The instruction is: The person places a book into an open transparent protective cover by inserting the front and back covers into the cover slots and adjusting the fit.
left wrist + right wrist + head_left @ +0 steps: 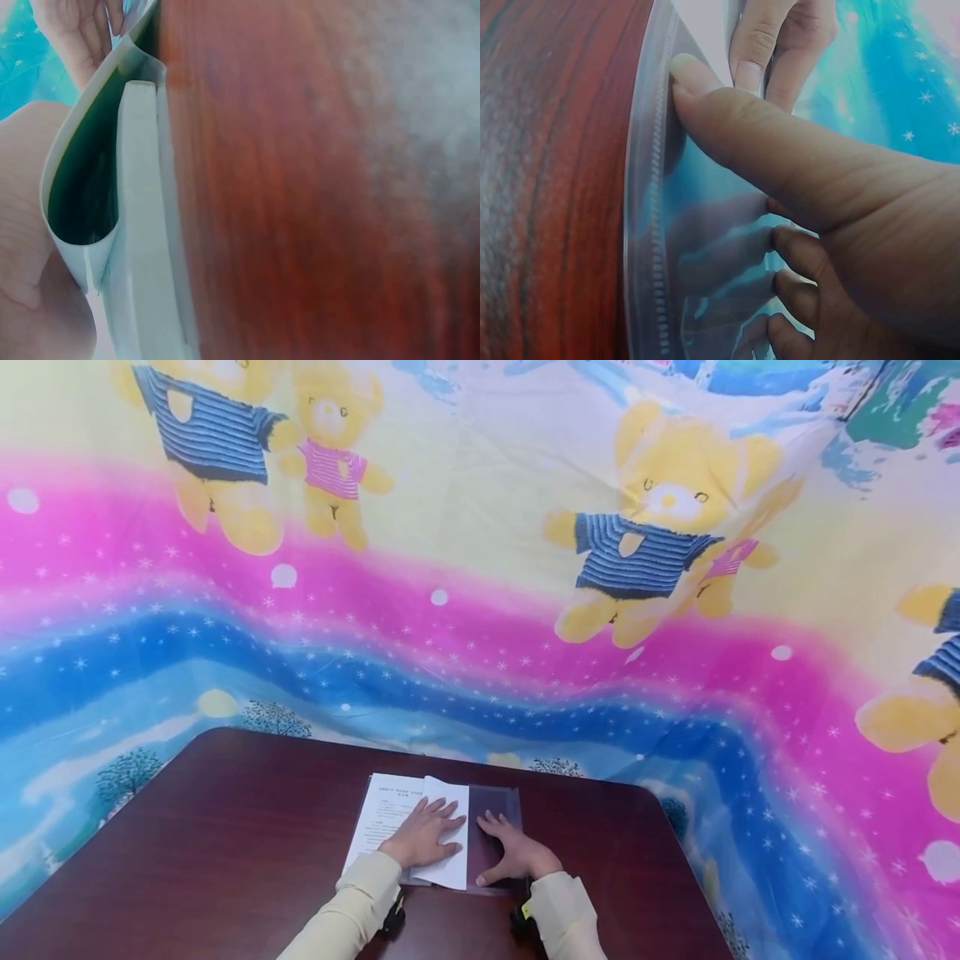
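Note:
A clear plastic folder (495, 885) lies on the table with printed paper (378, 814) over its left part. A white sheet flap (446, 878) is turned over toward the right. My left hand (426, 833) rests flat on this flap with its fingers spread. In the left wrist view, the sheet curls up (64, 180) beside a thick white edge (142, 217). My right hand (521, 852) is on the bare right side of the folder, thumb and fingers spread. The right wrist view shows its thumb pressing near the folder's stitched-looking seam (658, 225), the fingertips touching the glossy plastic.
The dark red-brown wooden table (225, 843) stretches out on both sides of the folder. Behind it hangs a colourful cloth (450, 610) printed with teddy bears, which meets the table's back edge.

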Demonstrator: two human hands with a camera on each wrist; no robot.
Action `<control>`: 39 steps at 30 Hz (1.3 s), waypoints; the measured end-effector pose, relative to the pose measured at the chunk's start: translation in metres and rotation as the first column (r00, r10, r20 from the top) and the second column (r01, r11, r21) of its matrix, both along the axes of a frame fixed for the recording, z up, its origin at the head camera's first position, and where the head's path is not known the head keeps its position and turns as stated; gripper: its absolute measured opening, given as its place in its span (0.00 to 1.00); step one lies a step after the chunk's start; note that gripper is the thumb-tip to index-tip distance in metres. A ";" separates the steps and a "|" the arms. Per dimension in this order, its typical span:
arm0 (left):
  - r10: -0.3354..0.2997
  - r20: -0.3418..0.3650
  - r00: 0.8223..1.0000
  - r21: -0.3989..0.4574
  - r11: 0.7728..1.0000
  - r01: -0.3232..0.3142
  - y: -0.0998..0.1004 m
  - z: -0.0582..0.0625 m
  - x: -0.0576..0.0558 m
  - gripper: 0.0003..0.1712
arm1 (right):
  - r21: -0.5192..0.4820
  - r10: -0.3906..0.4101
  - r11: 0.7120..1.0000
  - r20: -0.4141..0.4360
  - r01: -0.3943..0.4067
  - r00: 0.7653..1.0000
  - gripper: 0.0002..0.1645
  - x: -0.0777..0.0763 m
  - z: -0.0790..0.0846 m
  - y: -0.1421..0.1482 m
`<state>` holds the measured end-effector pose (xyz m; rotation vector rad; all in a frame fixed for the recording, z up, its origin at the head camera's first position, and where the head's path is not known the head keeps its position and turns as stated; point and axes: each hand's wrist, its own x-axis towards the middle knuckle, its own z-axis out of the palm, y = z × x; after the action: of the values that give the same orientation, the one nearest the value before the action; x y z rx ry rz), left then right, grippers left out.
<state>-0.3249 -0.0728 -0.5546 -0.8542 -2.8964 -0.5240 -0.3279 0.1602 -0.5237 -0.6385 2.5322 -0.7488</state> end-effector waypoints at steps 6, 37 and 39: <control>0.000 -0.003 1.000 0.013 1.000 0.000 0.000 -0.001 0.000 0.30 | 0.007 0.006 1.000 -0.007 -0.005 1.000 0.59 0.000 0.001 0.000; 0.016 0.032 0.999 -0.027 1.000 -0.015 0.012 0.008 0.002 0.28 | -0.008 0.038 0.999 -0.009 -0.038 0.999 0.59 0.000 -0.002 0.005; 0.019 0.031 0.999 -0.018 1.000 -0.019 0.013 0.007 0.001 0.28 | -0.007 0.038 0.999 -0.011 -0.038 0.999 0.59 0.000 -0.002 0.005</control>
<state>-0.3237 -0.0602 -0.5476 -0.8273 -2.9388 -0.5156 -0.3282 0.1651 -0.5256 -0.6935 2.5212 -0.7433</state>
